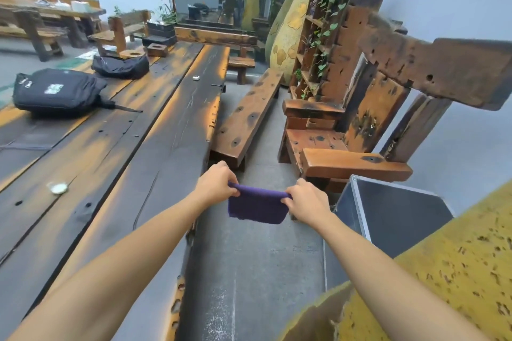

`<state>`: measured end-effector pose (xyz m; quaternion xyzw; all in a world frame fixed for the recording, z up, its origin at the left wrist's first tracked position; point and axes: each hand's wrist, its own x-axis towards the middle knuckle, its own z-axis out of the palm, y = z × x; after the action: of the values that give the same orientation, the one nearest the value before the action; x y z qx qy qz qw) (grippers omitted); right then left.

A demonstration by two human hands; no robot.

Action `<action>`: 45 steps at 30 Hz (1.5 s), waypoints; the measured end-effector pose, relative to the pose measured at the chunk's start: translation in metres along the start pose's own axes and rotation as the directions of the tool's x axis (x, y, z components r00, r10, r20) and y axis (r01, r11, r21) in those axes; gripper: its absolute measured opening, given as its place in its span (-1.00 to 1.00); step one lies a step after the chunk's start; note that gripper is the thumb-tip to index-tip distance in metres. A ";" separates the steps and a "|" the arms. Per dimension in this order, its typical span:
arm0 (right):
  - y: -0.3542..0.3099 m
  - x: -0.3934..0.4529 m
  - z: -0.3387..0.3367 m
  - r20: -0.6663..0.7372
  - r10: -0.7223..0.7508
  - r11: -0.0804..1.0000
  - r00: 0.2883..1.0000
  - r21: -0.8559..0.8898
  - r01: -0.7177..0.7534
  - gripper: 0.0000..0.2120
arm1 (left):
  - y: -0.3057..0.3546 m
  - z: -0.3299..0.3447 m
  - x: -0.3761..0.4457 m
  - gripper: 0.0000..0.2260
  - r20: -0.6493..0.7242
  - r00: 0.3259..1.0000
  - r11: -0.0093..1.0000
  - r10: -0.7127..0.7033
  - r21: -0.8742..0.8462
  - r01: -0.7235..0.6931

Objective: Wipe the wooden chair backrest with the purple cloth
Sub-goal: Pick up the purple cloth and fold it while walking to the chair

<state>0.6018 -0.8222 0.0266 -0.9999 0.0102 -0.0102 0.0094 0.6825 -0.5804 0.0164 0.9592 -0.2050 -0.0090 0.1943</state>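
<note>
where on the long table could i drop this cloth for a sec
Both hands, left hand and right hand, hold the purple cloth over the floor. The long wooden table has bare planks between the small round tin and its near edge. It is crowded further up, by the black backpack.

No text can be read; the white patches on the large black fabric backpack are too blurred.

purple cloth folded, hanging, wooden chair backrest upright
</note>
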 end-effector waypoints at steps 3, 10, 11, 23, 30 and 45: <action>0.019 0.038 0.005 -0.013 0.067 0.998 0.998 0.013 -0.066 -0.67 | -0.005 0.004 0.049 -0.83 0.018 1.000 1.000 -0.018 -0.006 0.018; 0.058 0.125 0.025 0.053 0.199 0.979 0.978 0.025 -0.201 -0.71 | -0.016 0.023 0.183 -0.78 0.190 0.976 0.990 0.104 0.071 -0.119; 0.063 0.139 0.025 0.056 0.229 0.972 0.972 0.032 -0.231 -0.71 | -0.018 0.023 0.205 -0.77 0.202 0.971 0.987 0.129 0.067 -0.145; 0.123 0.311 -0.025 -0.050 0.474 0.880 0.879 0.062 -0.471 -0.68 | -0.002 0.003 0.437 -0.90 0.124 0.945 0.952 0.302 -0.093 -0.292; 0.194 0.414 -0.034 0.077 0.605 0.568 0.792 0.655 -0.498 -0.78 | 0.031 0.014 0.548 -0.86 0.048 0.934 0.933 0.355 -0.083 -0.350; 0.354 0.693 -0.078 -0.033 0.715 0.209 0.698 0.963 -0.168 -0.75 | 0.120 -0.017 0.881 -0.78 -0.124 0.902 0.905 0.413 -0.052 -0.422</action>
<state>1.2856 -1.1922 0.1115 -0.7264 0.3036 -0.2575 0.5602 1.4441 -1.0246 0.1321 0.8838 -0.3941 0.0777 0.2398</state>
